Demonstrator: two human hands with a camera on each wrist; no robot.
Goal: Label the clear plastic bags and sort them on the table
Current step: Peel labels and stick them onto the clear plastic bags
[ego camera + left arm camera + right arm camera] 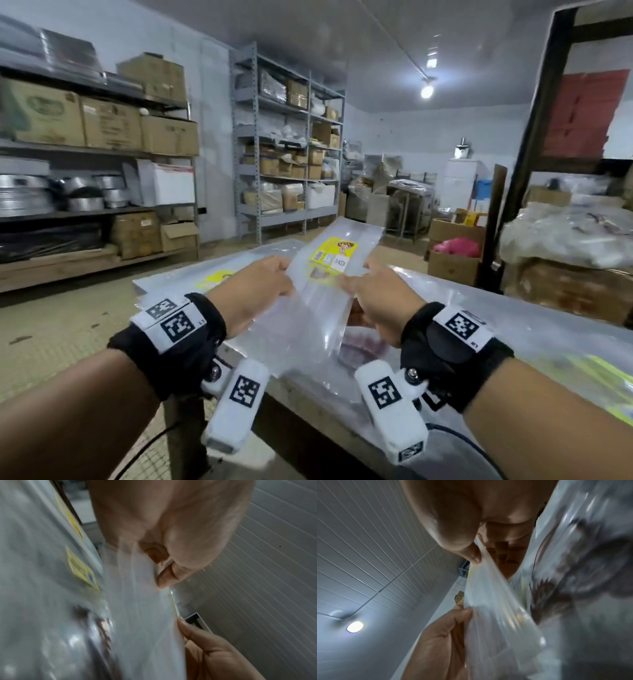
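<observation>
I hold a clear plastic bag (308, 308) with a yellow label (334, 255) lifted above the table (513, 325). My left hand (263, 281) pinches its left edge and my right hand (370, 291) pinches its right edge. In the left wrist view my left hand (164, 577) presses its thumb on the bag (145, 615), with the right hand (205, 649) below. In the right wrist view my right hand (471, 553) pinches the bag (496, 615), and the left hand (445, 635) holds it lower down.
More labelled clear bags (212, 279) lie stacked at the table's far left, and plastic sheets (548, 342) cover its right side. Shelves of cardboard boxes (102, 126) line the left wall. Boxes (452, 250) and wrapped goods stand on the right.
</observation>
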